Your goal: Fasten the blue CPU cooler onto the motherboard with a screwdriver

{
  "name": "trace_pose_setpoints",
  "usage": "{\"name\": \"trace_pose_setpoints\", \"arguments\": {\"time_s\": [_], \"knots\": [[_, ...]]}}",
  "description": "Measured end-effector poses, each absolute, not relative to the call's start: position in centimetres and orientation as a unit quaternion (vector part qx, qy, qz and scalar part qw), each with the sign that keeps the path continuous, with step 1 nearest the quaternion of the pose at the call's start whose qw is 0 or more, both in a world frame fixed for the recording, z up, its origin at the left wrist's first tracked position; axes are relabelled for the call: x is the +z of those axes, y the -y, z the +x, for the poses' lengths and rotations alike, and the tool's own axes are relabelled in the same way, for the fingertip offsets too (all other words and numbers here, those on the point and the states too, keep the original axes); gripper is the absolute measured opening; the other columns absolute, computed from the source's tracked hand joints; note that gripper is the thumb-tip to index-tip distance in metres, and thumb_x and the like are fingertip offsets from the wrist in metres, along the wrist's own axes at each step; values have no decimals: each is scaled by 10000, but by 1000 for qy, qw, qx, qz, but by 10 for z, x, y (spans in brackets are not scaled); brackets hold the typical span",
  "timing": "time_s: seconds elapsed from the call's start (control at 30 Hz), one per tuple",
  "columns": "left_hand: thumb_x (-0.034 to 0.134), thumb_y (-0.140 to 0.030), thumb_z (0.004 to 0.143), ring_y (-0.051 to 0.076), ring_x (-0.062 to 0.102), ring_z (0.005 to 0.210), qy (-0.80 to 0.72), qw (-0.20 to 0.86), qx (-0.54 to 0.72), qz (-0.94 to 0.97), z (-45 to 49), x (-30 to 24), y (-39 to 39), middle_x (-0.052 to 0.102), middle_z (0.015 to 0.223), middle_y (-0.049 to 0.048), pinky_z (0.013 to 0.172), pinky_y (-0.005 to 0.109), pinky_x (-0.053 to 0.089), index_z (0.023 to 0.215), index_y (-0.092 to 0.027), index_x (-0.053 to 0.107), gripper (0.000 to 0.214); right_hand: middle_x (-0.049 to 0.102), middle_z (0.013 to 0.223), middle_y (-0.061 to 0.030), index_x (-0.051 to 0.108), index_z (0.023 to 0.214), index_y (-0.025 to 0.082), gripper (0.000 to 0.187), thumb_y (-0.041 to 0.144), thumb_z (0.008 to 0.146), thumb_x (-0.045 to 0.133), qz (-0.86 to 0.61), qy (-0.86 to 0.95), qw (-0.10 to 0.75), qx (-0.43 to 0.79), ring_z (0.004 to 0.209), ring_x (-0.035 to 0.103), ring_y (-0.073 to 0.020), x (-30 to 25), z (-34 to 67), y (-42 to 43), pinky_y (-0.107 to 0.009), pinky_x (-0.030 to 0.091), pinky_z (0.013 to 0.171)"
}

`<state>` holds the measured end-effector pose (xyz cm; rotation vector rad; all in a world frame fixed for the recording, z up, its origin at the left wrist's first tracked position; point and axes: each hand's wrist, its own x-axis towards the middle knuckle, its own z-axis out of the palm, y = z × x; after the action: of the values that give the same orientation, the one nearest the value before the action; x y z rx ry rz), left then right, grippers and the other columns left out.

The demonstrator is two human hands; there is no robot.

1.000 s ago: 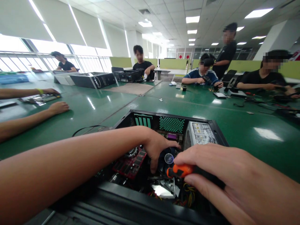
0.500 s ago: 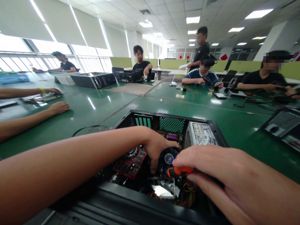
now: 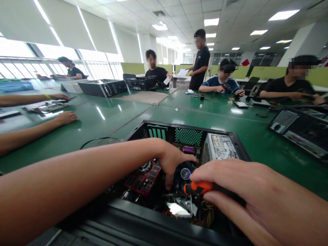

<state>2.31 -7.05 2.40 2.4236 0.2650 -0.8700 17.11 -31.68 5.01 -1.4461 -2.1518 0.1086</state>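
Orange-and-black tool [image 3: 198, 187] is in my right hand [image 3: 246, 181] on the feed I'm watching, thumb and fingers closed round it. My left hand [image 3: 171, 160] is about half open, thumb and finger spread by the left side of the fan [image 3: 185, 174], and honestly I can't tell if it actually has hold of it. Tool's over the inside of the open computer case [image 3: 133, 209], nearer that case's right edge than its left, and the case sits on the green desk [image 3: 266, 136]. The tool's orange end points left, long axis running pretty much along the case's near edge; the rest goes under my right palm so I can't see the other end. I count one tool, and inside the case one fan, one red circuit board [image 3: 143, 179] toward the left edge, one purple connector [image 3: 189, 150] by the far edge and one silver power supply [image 3: 221, 147] filling the far right corner
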Motion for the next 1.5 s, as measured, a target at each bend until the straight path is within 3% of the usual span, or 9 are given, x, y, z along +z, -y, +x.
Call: {"name": "trace_pose_setpoints", "arguments": {"time_s": [0.07, 0.33, 0.47, 0.67, 0.87, 1.03, 1.2, 1.33, 1.5], "knots": [[1026, -312, 505, 417, 649, 1571, -99, 273, -323, 901, 23, 24, 71, 698, 1674, 161, 1337, 467, 508, 1736, -189, 487, 1350, 941, 1226, 48, 824, 1292, 379, 288, 261, 1168, 593, -534, 800, 271, 38, 1021, 913, -181, 51, 170, 313, -198, 668, 682], [1019, -316, 509, 431, 551, 1673, -93, 264, -328, 902, 22, 19, 66, 611, 1786, 154, 1366, 465, 479, 1809, -219, 390, 1447, 921, 1010, -37, 897, 1270, 392, 253, 394, 1053, 767, -591, 754, 284, -33, 981, 900, -348, 17, 203, 333, -406, 730, 781], [1017, -325, 521, 423, 602, 1635, -91, 270, -332, 899, 19, 16, 64, 597, 1798, 167, 1348, 476, 501, 1854, -241, 290, 1520, 930, 1112, -38, 861, 1329, 395, 284, 361, 1076, 737, -600, 744, 287, -59, 1021, 909, -370, 24, 201, 331, -410, 731, 738], [999, -295, 499, 415, 583, 1660, -91, 271, -334, 898, 17, 16, 63, 578, 1815, 178, 1360, 491, 476, 1841, -262, 310, 1509, 905, 1315, -12, 573, 1450, 376, 255, 264, 1227, 518, -594, 757, 252, -106, 1067, 911, -258, 43, 193, 332, -245, 694, 701], [982, -290, 504, 429, 608, 1635, -92, 275, -335, 897, 17, 17, 61, 609, 1785, 187, 1334, 517, 503, 1833, -257, 323, 1484, 908, 1274, -60, 549, 1461, 345, 243, 272, 1236, 491, -586, 761, 244, -135, 955, 909, -277, 36, 201, 323, -292, 668, 619], [991, -286, 502, 436, 567, 1672, -92, 275, -337, 896, 17, 17, 61, 567, 1819, 211, 1372, 507, 460, 1842, -221, 310, 1504, 914, 1228, -15, 563, 1410, 370, 256, 218, 1236, 452, -570, 771, 247, -142, 955, 917, -234, 43, 192, 319, -247, 673, 610], [1010, -293, 494, 435, 595, 1645, -88, 290, -325, 896, 17, 17, 62, 620, 1780, 177, 1367, 509, 471, 1853, -239, 308, 1531, 924, 1259, -49, 677, 1430, 367, 300, 253, 1184, 549, -592, 753, 264, -114, 1022, 929, -329, 34, 196, 326, -335, 692, 594], [1007, -309, 506, 423, 603, 1636, -84, 289, -326, 896, 17, 19, 63, 646, 1755, 154, 1368, 498, 468, 1862, -256, 293, 1533, 910, 1003, -41, 845, 1305, 382, 248, 391, 1086, 729, -610, 736, 278, -97, 890, 901, -349, 19, 211, 336, -396, 706, 653], [1004, -319, 502, 434, 601, 1637, -81, 283, -322, 900, 17, 18, 64, 647, 1752, 160, 1359, 516, 472, 1856, -258, 294, 1530, 865, 873, -47, 872, 1182, 353, 213, 495, 1064, 767, -621, 730, 272, -87, 809, 863, -325, 6, 216, 343, -382, 683, 658]]}}
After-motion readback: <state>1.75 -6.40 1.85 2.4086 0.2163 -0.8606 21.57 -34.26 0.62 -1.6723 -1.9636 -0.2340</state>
